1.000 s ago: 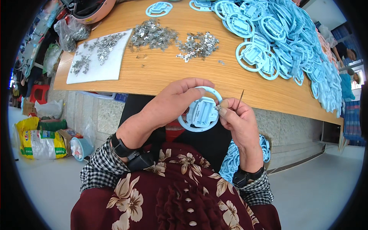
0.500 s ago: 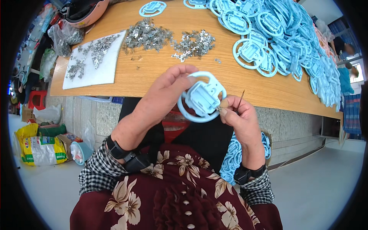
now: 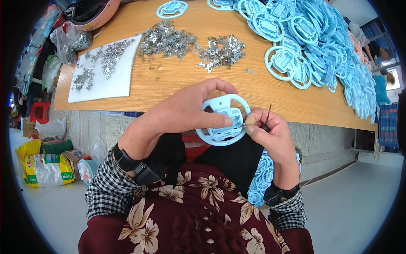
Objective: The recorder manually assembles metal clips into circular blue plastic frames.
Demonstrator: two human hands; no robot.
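Note:
My left hand (image 3: 182, 108) is closed on a light-blue plastic steering-wheel-shaped part (image 3: 222, 133). Its thumb lies across the raised middle and the fingers go round the far rim. At the part's right side, my right hand (image 3: 277, 137) pinches a small metal piece (image 3: 243, 125) between thumb and index finger, close against the plastic. A beige cover sits on that index fingertip. A thin dark pointed tool (image 3: 269, 113) also sticks up from the right hand's fingers; its lower end is hidden. Whether the metal piece sits in the part, I cannot tell.
Small metal pieces lie in two heaps, a large one (image 3: 167, 40) and a smaller one (image 3: 222, 51), with more on a white foam sheet (image 3: 120, 86). Blue wheel parts (image 3: 304, 31) are piled at the right. A helmet (image 3: 95, 17) stands far left. More blue parts (image 3: 260, 182) are below the table.
My left thumb has moved from the rim onto the middle of the blue part. The part has turned and come slightly nearer; my right hand stays at its right side.

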